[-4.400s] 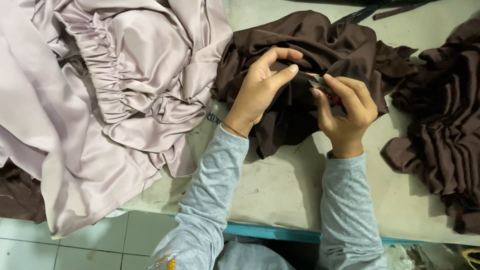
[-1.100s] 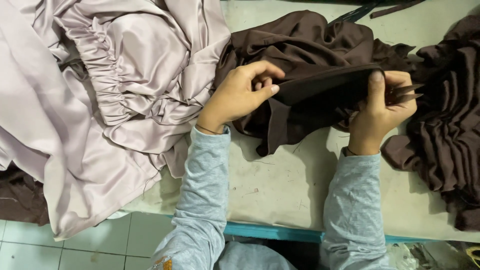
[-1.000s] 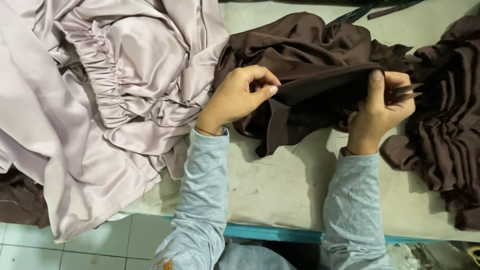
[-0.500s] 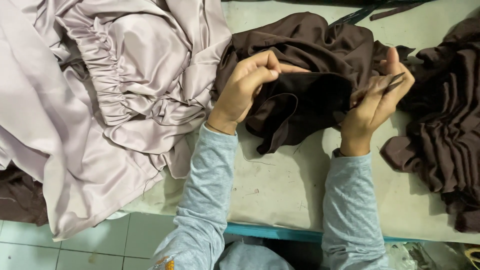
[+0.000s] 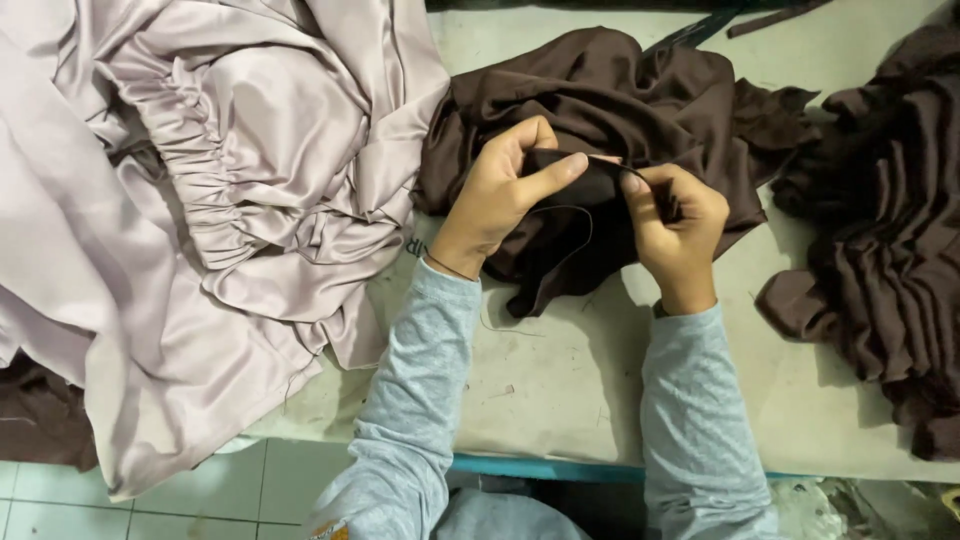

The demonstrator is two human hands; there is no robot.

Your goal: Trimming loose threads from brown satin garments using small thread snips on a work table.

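A dark brown garment (image 5: pixel 620 90) lies bunched on the pale work table (image 5: pixel 560 370). My left hand (image 5: pixel 495 195) pinches a fold of it from the left, thumb on top. My right hand (image 5: pixel 675 230) grips the same fold from the right, close against the left hand. A small metal tool seems tucked in my right fist, mostly hidden. A loose thread curls down from the fold. Both forearms wear light blue-grey sleeves.
A large heap of pale lilac satin fabric (image 5: pixel 200 220) with a gathered band covers the table's left and hangs over its edge. Another dark brown ruffled garment (image 5: pixel 890 240) lies at the right. A dark strap (image 5: pixel 700 28) lies at the back. Tiled floor shows below left.
My hands, which held the brown fold stretched wide apart a second ago, have come together at the middle and now pinch a small part of the fold.
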